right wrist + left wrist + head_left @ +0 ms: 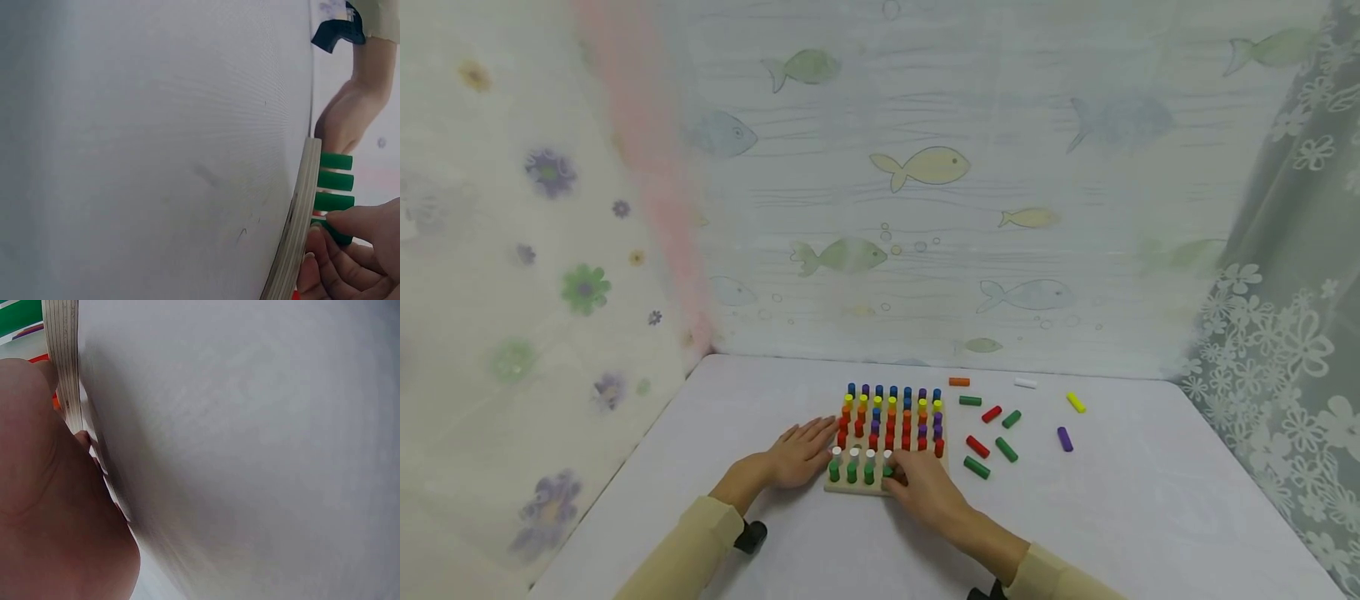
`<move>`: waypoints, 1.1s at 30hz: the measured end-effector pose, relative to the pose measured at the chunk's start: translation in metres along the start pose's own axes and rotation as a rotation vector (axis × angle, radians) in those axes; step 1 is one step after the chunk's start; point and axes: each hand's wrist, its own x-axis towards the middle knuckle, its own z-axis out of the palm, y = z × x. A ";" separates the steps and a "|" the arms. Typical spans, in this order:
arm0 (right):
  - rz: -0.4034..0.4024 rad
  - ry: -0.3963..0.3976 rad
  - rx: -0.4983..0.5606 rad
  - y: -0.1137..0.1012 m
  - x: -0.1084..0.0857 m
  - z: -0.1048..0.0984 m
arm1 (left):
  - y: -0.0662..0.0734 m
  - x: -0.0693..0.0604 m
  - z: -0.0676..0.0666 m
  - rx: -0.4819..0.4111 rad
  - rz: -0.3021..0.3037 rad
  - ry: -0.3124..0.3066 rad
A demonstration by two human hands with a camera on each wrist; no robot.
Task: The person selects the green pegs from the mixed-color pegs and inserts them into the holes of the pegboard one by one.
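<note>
A wooden pegboard (pixel 859 490) lies on the white table, set with rows of coloured pegs. My right hand (pixel 928 490) is at its near edge and pinches a green peg (pixel 339 236) between thumb and fingers, in line with the green front row. In the right wrist view the peg leans slightly and its foot is partly hidden by fingertips. My left hand (pixel 801 454) lies with extended fingers against the board's left edge, holding nothing. White pegs (pixel 853 455) stand behind the green ones. The right hand covers the board's near right corner.
Loose pegs lie right of the board: several green, including one green peg (pixel 977 467), two red, including a red peg (pixel 977 447), plus an orange peg (pixel 959 382), a white peg (pixel 1026 383), a yellow peg (pixel 1077 402) and a purple peg (pixel 1065 439). Patterned curtains surround the table.
</note>
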 end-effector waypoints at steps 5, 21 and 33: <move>-0.003 -0.010 0.028 0.001 -0.002 -0.002 | -0.002 0.002 0.001 -0.001 -0.001 -0.004; -0.010 -0.020 0.000 0.004 -0.019 -0.018 | -0.005 0.002 0.002 -0.005 0.019 0.003; -0.013 0.032 -0.059 0.019 -0.036 -0.058 | -0.007 0.004 0.003 -0.011 0.009 0.003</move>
